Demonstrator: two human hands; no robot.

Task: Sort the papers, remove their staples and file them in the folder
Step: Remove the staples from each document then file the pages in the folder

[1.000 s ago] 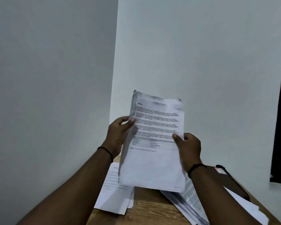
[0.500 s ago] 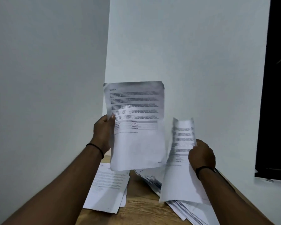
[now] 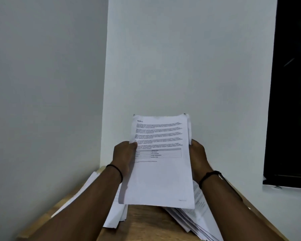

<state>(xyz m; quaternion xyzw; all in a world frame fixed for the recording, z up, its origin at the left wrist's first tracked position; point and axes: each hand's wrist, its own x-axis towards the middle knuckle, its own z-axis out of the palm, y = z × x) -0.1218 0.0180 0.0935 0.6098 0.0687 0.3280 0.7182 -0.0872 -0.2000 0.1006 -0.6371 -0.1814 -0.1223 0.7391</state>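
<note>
I hold a thin stack of printed papers [image 3: 161, 164] upright above the wooden table [image 3: 146, 225]. My left hand [image 3: 122, 157] grips its left edge, thumb on the front page. My right hand [image 3: 198, 158] holds the right edge, fingers hidden behind the sheets. The front page shows paragraphs of text and a small table. A second sheet's edge shows behind it at the right. A small pile of papers [image 3: 116, 214] lies on the table at the left, a larger fanned pile [image 3: 196, 221] at the right. No folder shows.
Two white walls meet in a corner just behind the table. A dark window [image 3: 292, 84] fills the right edge of the view. Each wrist wears a black band.
Half a second ago each hand held a separate sheet apart. Now the sheets are together in one stack between both hands, lower and more to the centre.
</note>
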